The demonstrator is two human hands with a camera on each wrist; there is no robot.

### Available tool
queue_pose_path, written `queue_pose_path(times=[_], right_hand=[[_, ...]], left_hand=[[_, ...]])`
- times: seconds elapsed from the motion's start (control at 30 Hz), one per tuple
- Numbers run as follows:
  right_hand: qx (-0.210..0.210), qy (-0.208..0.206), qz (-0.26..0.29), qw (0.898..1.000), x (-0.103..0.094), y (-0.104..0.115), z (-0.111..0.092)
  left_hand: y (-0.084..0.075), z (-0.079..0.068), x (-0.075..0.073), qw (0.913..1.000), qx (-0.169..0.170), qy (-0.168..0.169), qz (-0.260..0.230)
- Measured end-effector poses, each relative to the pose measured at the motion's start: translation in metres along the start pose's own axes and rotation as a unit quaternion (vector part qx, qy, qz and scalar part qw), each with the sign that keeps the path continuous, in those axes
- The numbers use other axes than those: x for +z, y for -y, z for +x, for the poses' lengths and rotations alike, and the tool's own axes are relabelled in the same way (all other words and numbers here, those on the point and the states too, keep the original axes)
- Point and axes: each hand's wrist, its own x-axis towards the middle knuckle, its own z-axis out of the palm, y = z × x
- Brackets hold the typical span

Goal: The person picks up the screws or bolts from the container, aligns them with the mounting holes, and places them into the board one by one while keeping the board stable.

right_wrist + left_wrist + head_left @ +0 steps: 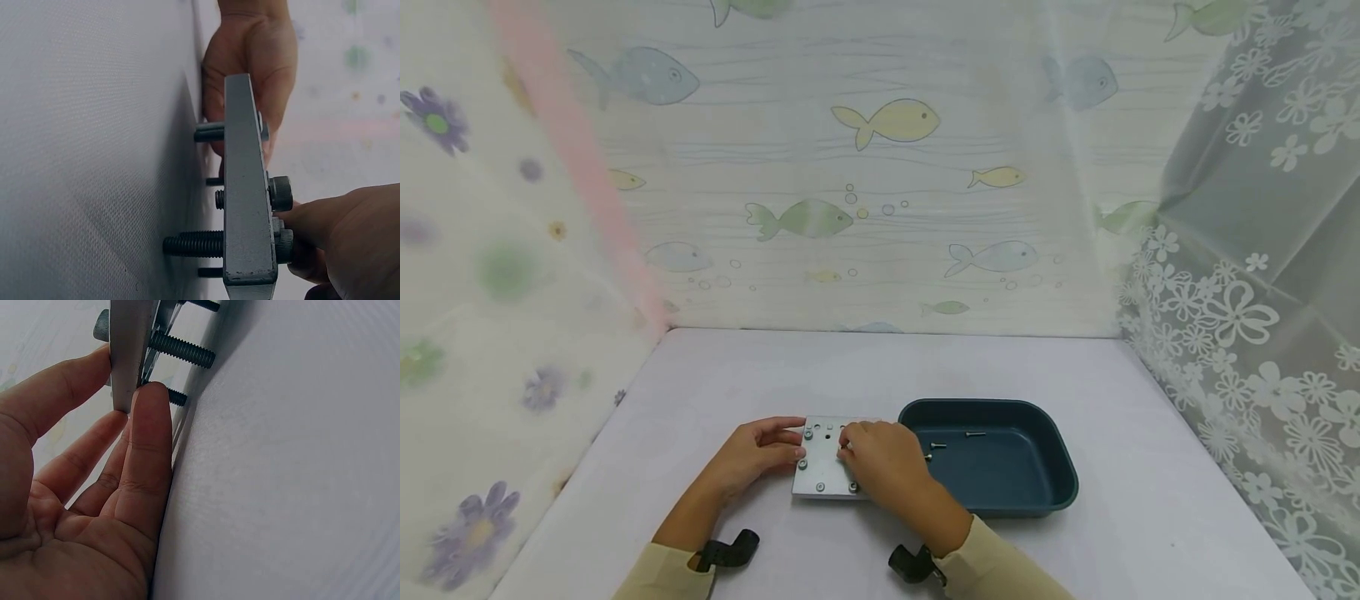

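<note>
A silver metal plate (823, 479) with holes and several socket-head bolts lies over the table. My left hand (758, 454) grips its left edge; in the left wrist view the thumb is on the top face and a finger under the plate (130, 356), beside a protruding threaded bolt (184, 351). My right hand (886, 462) reaches over the plate's right part, fingers curled and pinched together at the top face. In the right wrist view these fingers are close behind the bolt heads (282, 245); the small bolt they seem to pinch is mostly hidden.
Right of the plate stands a dark blue tray (1063, 467) with a few loose screws (975, 433) inside. White cloth covers the table (760, 367). A fish-patterned curtain (887, 250) hangs behind, with more curtains at both sides.
</note>
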Motion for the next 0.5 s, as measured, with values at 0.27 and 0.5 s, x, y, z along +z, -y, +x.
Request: queue_pose_path(times=[0.27, 0.5], right_hand=[[-0.006, -0.007, 0.015, 1.000, 0.0008, -0.0020, -0.0004], [0.002, 0.006, 0.056, 0.998, -0.0045, -0.0036, -0.0001]], left_hand=[[0.0010, 0.0002, 0.0004, 1.0000, 0.002, 0.000, -0.001], [-0.0002, -0.0003, 0.0004, 1.0000, 0.002, -0.002, 0.008]])
